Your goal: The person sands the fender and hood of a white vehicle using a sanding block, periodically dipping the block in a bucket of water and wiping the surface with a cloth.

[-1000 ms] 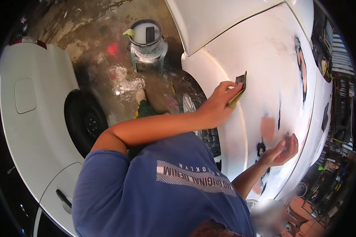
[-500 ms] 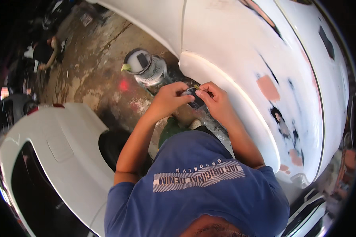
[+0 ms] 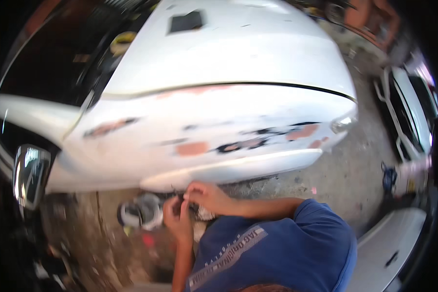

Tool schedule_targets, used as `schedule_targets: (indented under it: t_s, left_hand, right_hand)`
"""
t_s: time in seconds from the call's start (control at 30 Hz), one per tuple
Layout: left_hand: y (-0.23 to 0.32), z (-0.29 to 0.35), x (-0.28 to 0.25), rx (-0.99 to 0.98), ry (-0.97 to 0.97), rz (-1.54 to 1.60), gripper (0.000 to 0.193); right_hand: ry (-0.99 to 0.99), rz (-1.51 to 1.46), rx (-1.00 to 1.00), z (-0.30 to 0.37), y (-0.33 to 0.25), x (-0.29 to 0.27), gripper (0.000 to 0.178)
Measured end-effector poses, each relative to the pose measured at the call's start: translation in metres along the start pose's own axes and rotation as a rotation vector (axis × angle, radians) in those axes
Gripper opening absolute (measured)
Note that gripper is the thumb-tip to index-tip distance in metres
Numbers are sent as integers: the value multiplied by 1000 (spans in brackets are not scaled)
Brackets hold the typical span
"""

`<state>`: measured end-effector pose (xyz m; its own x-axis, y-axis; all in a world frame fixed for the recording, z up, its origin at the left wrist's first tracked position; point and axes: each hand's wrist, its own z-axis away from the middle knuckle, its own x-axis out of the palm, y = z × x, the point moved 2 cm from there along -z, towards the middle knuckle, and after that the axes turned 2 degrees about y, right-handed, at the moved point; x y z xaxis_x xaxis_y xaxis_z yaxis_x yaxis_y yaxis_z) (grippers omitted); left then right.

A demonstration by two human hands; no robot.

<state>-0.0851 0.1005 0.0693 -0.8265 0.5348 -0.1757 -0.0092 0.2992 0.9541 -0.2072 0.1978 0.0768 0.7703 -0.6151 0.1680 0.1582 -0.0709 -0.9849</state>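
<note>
Close together, the person's right hand (image 3: 208, 197) and left hand (image 3: 178, 219) meet at the fingertips by the curved lower edge of a glossy white car fender (image 3: 151, 141). The right hand comes in almost level, fingers bent, overlapping that edge in view; whether it touches the paint cannot be told. The left hand reaches up from below, fingers raised toward the right. Blur hides whether anything is pinched between them, so I cannot tell what either grips.

Along the fender, a salmon-coloured squarish patch (image 3: 192, 148) lies above the wheel-arch edge, with jagged black blotches (image 3: 226, 147) beside it toward the front. A long, black-edged salmon streak (image 3: 111, 127) marks the rear end, while a clear headlight (image 3: 344, 122) sits at the front corner. On the broad white hood (image 3: 258, 53), a flat dark four-sided sheet (image 3: 186, 22) lies near the rear edge.

Left of the left hand, a round dark-rimmed bucket (image 3: 121, 215) shows blurred above the stained concrete floor (image 3: 114, 253).
</note>
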Motion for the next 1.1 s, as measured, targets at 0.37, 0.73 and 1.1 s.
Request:
schedule_targets:
  t_s: [0.37, 0.73, 1.1]
  left_hand:
    - [39, -3, 59, -135, -518, 437, 19]
    - [70, -9, 76, 5, -806, 89, 2]
    - [72, 8, 89, -32, -713, 162, 2]
  right_hand:
    - [114, 10, -288, 50, -45, -77, 22]
    - [12, 322, -348, 83, -67, -108, 19]
    - [79, 462, -438, 88, -59, -112, 19]
